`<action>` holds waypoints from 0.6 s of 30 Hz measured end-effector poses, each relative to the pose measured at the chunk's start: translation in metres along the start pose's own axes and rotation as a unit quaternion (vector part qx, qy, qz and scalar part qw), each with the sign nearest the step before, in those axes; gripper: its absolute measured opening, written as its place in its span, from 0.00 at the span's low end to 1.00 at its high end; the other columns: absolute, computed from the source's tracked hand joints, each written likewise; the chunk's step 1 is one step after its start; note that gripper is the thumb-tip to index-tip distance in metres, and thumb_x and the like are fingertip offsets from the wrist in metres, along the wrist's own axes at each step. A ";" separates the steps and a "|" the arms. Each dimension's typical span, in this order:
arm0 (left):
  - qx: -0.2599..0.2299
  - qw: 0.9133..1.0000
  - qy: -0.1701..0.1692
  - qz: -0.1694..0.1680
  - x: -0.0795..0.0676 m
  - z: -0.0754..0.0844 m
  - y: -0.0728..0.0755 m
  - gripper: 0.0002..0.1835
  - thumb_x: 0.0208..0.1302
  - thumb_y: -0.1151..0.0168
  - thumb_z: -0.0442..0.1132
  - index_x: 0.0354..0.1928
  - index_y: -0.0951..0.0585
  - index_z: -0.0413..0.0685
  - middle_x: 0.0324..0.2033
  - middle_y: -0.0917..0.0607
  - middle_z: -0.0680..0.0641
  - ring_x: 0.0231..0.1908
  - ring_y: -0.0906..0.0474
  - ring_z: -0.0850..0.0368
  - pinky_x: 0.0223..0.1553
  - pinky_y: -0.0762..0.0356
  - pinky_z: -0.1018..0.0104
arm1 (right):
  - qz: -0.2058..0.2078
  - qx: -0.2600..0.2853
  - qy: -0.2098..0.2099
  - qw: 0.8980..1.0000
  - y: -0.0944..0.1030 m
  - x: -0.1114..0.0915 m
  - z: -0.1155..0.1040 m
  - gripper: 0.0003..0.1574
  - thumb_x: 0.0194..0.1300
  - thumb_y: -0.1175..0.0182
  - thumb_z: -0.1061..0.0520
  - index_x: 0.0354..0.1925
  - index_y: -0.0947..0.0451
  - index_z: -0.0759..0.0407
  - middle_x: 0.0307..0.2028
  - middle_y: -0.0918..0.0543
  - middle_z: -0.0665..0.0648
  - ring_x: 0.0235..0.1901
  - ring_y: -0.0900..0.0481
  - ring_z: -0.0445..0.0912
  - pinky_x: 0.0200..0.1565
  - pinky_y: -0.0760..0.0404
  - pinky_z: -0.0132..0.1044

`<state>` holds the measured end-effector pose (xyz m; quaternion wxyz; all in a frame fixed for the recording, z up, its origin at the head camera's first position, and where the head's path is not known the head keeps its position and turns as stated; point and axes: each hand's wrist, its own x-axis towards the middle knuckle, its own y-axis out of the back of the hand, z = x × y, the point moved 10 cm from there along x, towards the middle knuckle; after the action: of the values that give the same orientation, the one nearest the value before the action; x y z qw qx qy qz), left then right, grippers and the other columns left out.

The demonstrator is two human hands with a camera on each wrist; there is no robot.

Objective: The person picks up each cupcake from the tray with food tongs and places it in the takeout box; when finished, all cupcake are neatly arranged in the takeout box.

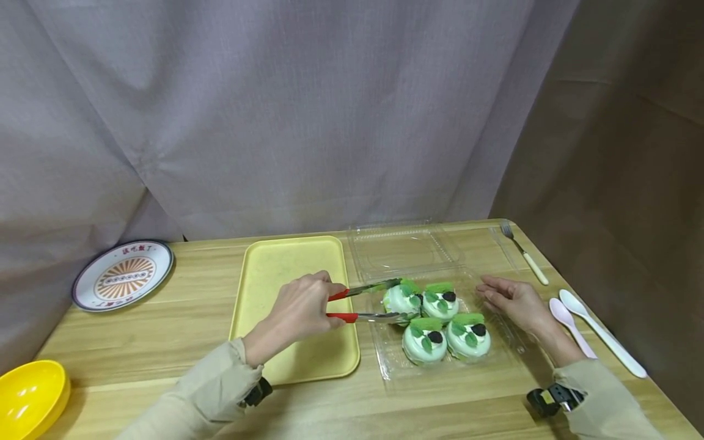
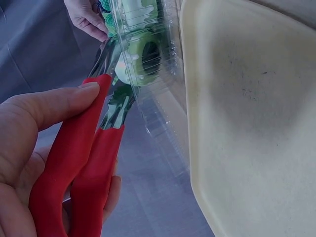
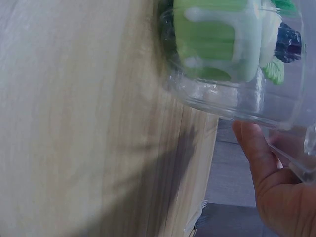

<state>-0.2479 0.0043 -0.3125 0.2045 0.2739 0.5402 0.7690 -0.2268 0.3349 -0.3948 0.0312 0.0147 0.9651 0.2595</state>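
Observation:
In the head view, my left hand (image 1: pixel 305 305) grips red-handled metal tongs (image 1: pixel 374 318), thumb on one handle and fingers under the other. The tong tips straddle the back-left cake (image 1: pixel 398 300), a pale green one with leaf decorations and a dark berry. Beside it, more cakes (image 1: pixel 425 343) of the same kind sit in the clear plastic container (image 1: pixel 393 373), its lid (image 1: pixel 407 250) folded open behind. My right hand (image 1: pixel 514 302) is at the container's right side with fingers extended; in the right wrist view its fingertips (image 3: pixel 247 129) are right at the clear rim.
A yellow tray (image 1: pixel 280 263) lies left of the container, under my left hand. Farther left are a patterned plate (image 1: pixel 123 275) and a yellow bowl (image 1: pixel 33 397). A fork (image 1: pixel 525 256), a pink spoon (image 1: pixel 572 327) and a white spoon (image 1: pixel 602 333) lie along the right edge.

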 end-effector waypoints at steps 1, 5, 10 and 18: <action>-0.001 1.000 0.001 -0.001 0.000 0.000 0.000 0.24 0.43 0.22 0.44 0.47 0.13 0.51 0.25 0.24 0.54 0.21 0.35 0.60 0.21 0.35 0.66 | -0.001 0.001 0.001 1.000 0.000 0.000 0.000 0.28 0.72 0.55 0.70 0.65 0.45 0.86 0.58 0.31 0.84 0.39 0.26 0.18 0.42 0.20 0.21; -0.004 1.000 0.005 -0.003 0.000 0.000 -0.001 0.25 0.43 0.22 0.43 0.49 0.13 0.50 0.25 0.23 0.53 0.21 0.35 0.60 0.21 0.35 0.66 | -0.004 0.001 0.002 1.000 0.000 0.000 0.001 0.28 0.72 0.55 0.71 0.65 0.46 0.87 0.58 0.31 0.85 0.39 0.26 0.18 0.41 0.20 0.22; -0.003 1.000 0.009 -0.006 0.000 0.000 -0.001 0.25 0.43 0.22 0.44 0.48 0.14 0.50 0.27 0.21 0.53 0.23 0.33 0.60 0.22 0.33 0.65 | -0.007 0.005 0.001 1.000 0.000 0.001 0.002 0.28 0.72 0.56 0.71 0.65 0.46 0.87 0.59 0.32 0.85 0.39 0.26 0.18 0.42 0.20 0.21; -0.012 1.000 0.021 -0.015 0.000 -0.002 -0.002 0.26 0.43 0.22 0.43 0.49 0.14 0.49 0.33 0.18 0.52 0.25 0.29 0.60 0.24 0.30 0.63 | -0.005 0.004 0.000 1.000 0.000 0.001 0.002 0.28 0.73 0.55 0.70 0.65 0.46 0.87 0.58 0.32 0.85 0.39 0.26 0.18 0.42 0.20 0.21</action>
<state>-0.2492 0.0039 -0.3150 0.2076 0.2474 0.5392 0.7778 -0.2277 0.3357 -0.3967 0.0328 0.0101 0.9662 0.2555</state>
